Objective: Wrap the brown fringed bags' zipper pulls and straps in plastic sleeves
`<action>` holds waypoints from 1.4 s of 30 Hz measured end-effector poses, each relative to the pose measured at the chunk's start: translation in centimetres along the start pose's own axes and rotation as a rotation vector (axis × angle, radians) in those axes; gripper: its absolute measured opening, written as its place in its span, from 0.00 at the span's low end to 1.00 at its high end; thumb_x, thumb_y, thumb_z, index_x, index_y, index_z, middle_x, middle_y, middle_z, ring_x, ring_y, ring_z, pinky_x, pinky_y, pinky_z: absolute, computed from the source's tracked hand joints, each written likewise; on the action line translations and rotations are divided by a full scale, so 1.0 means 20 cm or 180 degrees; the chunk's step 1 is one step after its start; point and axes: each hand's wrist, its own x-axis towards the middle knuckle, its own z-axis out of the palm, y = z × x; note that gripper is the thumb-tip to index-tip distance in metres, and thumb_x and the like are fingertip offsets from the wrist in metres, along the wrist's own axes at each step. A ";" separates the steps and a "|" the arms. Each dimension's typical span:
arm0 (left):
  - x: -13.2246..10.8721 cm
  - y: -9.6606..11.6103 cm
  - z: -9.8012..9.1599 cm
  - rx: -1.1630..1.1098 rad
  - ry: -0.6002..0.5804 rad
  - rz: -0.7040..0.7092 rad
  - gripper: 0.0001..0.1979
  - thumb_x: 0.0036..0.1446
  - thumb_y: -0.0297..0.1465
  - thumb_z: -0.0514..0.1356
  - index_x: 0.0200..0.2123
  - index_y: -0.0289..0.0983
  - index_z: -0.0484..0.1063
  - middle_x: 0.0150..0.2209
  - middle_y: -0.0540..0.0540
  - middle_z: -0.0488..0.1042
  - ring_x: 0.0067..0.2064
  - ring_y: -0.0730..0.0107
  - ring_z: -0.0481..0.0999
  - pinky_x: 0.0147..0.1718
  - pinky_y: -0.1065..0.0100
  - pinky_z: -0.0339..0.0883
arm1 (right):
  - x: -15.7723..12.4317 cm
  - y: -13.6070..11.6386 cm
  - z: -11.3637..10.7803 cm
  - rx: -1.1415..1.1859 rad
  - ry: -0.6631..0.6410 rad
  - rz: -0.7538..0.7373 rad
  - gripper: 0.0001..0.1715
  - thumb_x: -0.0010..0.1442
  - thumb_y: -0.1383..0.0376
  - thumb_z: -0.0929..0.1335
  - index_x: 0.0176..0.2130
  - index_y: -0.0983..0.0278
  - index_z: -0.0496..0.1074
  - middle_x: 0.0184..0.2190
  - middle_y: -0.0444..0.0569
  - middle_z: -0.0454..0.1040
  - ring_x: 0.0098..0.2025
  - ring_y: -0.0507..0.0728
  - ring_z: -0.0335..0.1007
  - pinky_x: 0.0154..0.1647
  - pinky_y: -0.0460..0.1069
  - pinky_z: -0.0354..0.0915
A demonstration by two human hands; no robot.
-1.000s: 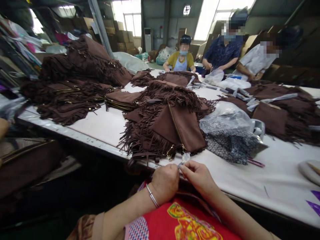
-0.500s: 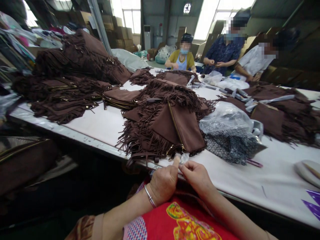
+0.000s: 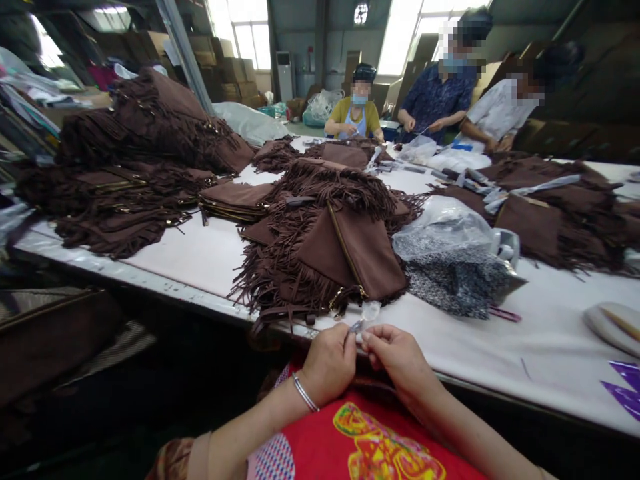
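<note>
My left hand [image 3: 331, 360] and my right hand [image 3: 395, 353] meet at the front edge of the table, fingertips almost touching. Between them is a small piece of clear plastic wrap [image 3: 371, 311], pinched by both hands. A small greyish bit shows at the left thumb, too small to name. Just beyond lies a brown fringed bag [image 3: 353, 257] with a gold zipper and gold clasps at its near corner. Neither hand touches the bag.
More brown fringed bags [image 3: 165, 127] are heaped at the left, others [image 3: 565, 220] at the right. A clear plastic bag with speckled contents [image 3: 450, 267] lies right of centre, near a tape roll [image 3: 613, 327]. Three co-workers [image 3: 440, 93] stand or sit across the table [image 3: 560, 333].
My left thumb has come down from pointing up and now presses on the plastic. The view has shifted slightly. A co-worker in dark blue has moved their hands apart.
</note>
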 end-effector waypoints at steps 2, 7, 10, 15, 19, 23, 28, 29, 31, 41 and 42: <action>0.01 0.02 0.00 -0.0299 -0.0059 -0.0282 0.13 0.61 0.32 0.50 0.25 0.38 0.65 0.22 0.49 0.67 0.25 0.70 0.64 0.27 0.68 0.52 | 0.00 0.01 0.00 0.0037 0.0056 -0.0012 0.15 0.47 0.56 0.72 0.25 0.65 0.69 0.14 0.40 0.67 0.15 0.48 0.57 0.17 0.44 0.52; 0.02 0.04 0.01 -0.2117 -0.0584 -0.1340 0.14 0.59 0.38 0.52 0.23 0.38 0.61 0.18 0.55 0.60 0.19 0.78 0.56 0.20 0.72 0.50 | 0.01 0.02 0.00 0.0201 -0.0123 -0.0062 0.18 0.48 0.53 0.72 0.27 0.66 0.70 0.15 0.38 0.64 0.16 0.47 0.54 0.17 0.44 0.49; 0.02 0.04 0.00 -0.3392 -0.0992 -0.1781 0.12 0.56 0.40 0.55 0.29 0.37 0.62 0.19 0.58 0.58 0.16 0.82 0.50 0.17 0.74 0.45 | 0.02 0.02 -0.02 0.0115 -0.0275 -0.0240 0.20 0.51 0.52 0.71 0.26 0.67 0.72 0.18 0.41 0.67 0.18 0.47 0.53 0.19 0.44 0.50; 0.04 0.02 -0.03 -0.4797 -0.1629 -0.2092 0.10 0.56 0.36 0.58 0.32 0.35 0.64 0.17 0.61 0.51 0.16 0.85 0.43 0.17 0.77 0.44 | 0.06 0.00 -0.04 -0.0191 -0.0277 -0.0819 0.17 0.53 0.53 0.71 0.29 0.66 0.74 0.24 0.44 0.72 0.26 0.51 0.62 0.28 0.45 0.58; 0.06 0.02 -0.04 -0.5604 -0.1987 -0.2189 0.08 0.58 0.33 0.57 0.31 0.34 0.64 0.16 0.62 0.44 0.15 0.84 0.41 0.18 0.77 0.45 | 0.10 0.00 -0.03 0.0135 -0.0396 -0.0929 0.17 0.53 0.53 0.72 0.28 0.64 0.72 0.23 0.41 0.71 0.26 0.50 0.62 0.29 0.45 0.58; 0.05 0.03 -0.02 -0.5951 -0.2237 -0.2015 0.08 0.60 0.33 0.54 0.30 0.35 0.63 0.15 0.61 0.44 0.15 0.83 0.37 0.18 0.75 0.44 | 0.14 0.04 0.00 0.1066 -0.0817 -0.0445 0.19 0.48 0.53 0.75 0.29 0.64 0.70 0.21 0.39 0.70 0.22 0.49 0.60 0.25 0.44 0.56; 0.03 0.06 0.00 -0.6033 -0.2271 -0.2011 0.12 0.61 0.34 0.52 0.25 0.38 0.58 0.14 0.62 0.41 0.14 0.84 0.32 0.17 0.75 0.39 | 0.17 0.00 0.02 0.1649 -0.1202 -0.0216 0.20 0.42 0.54 0.78 0.25 0.65 0.71 0.18 0.39 0.68 0.19 0.47 0.58 0.21 0.43 0.55; 0.03 0.06 0.00 -0.6031 -0.2302 -0.1995 0.13 0.61 0.34 0.53 0.25 0.38 0.57 0.13 0.62 0.40 0.14 0.84 0.32 0.17 0.75 0.39 | 0.17 -0.01 0.02 0.1681 -0.1253 -0.0220 0.20 0.41 0.54 0.78 0.24 0.65 0.71 0.18 0.39 0.68 0.19 0.47 0.59 0.22 0.42 0.55; 0.04 0.06 -0.01 -0.6013 -0.2387 -0.1891 0.13 0.61 0.35 0.53 0.25 0.38 0.57 0.13 0.62 0.40 0.13 0.84 0.32 0.16 0.75 0.39 | 0.16 -0.03 0.02 0.1707 -0.1307 -0.0178 0.20 0.41 0.55 0.78 0.25 0.65 0.73 0.18 0.40 0.69 0.20 0.47 0.60 0.23 0.42 0.56; 0.05 0.09 0.08 -0.2940 -0.1058 -0.0967 0.14 0.63 0.43 0.49 0.35 0.37 0.63 0.19 0.56 0.60 0.18 0.78 0.58 0.19 0.73 0.53 | 0.03 0.01 -0.07 0.1634 -0.1279 -0.0224 0.23 0.53 0.49 0.71 0.42 0.63 0.73 0.29 0.46 0.74 0.27 0.54 0.69 0.29 0.48 0.67; 0.04 0.10 0.08 -0.2457 -0.0989 -0.0703 0.14 0.64 0.42 0.48 0.37 0.37 0.64 0.20 0.55 0.62 0.19 0.76 0.60 0.20 0.72 0.55 | 0.03 0.01 -0.07 0.1538 -0.1135 -0.0163 0.23 0.52 0.50 0.72 0.41 0.63 0.73 0.25 0.44 0.73 0.23 0.52 0.67 0.25 0.47 0.65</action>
